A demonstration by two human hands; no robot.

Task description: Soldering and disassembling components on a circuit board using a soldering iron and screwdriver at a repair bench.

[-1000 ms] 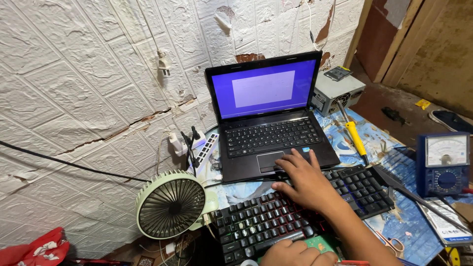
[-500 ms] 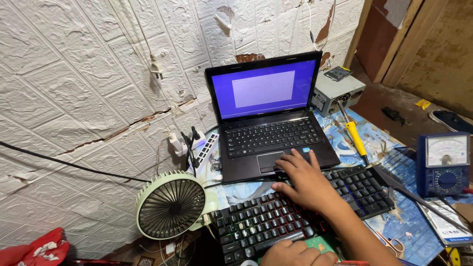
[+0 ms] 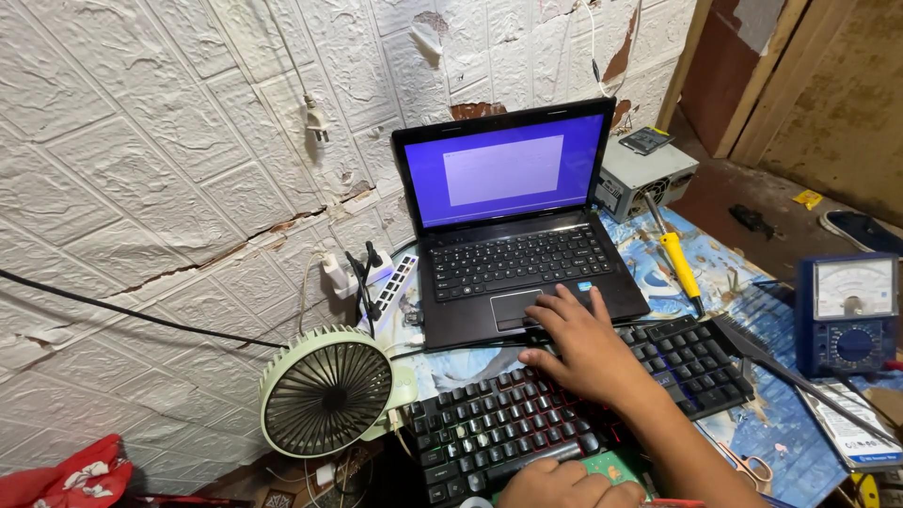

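No containers in view. Black keyboard (image 3: 574, 404) at lower centre of the frame, on the blue patterned surface (image 3: 752, 442), long axis running from lower left up to the right, key side up, just in front of the laptop (image 3: 517, 221). Laptop open at centre, screen lit blue and facing the camera, hinge line parallel to the keyboard's long axis.

Right hand (image 3: 588, 353) palm down over the keyboard's middle, fingers (image 3: 555, 306) spread wide and stretched forward onto the laptop's front edge by the touchpad; holding nothing. Left hand (image 3: 560, 484) at the bottom edge, resting at the keyboard's near edge beside a green board (image 3: 616, 468); mostly cut off, so whether its fingers are curled on anything cannot be told.

Small green fan (image 3: 326, 392) at lower left, just beside the keyboard's left end. Yellow-handled tool (image 3: 679, 263) right of the laptop, blue meter (image 3: 851, 315) at far right.

Against half a second earlier: same hand places, same laptop screen, no visible shift.
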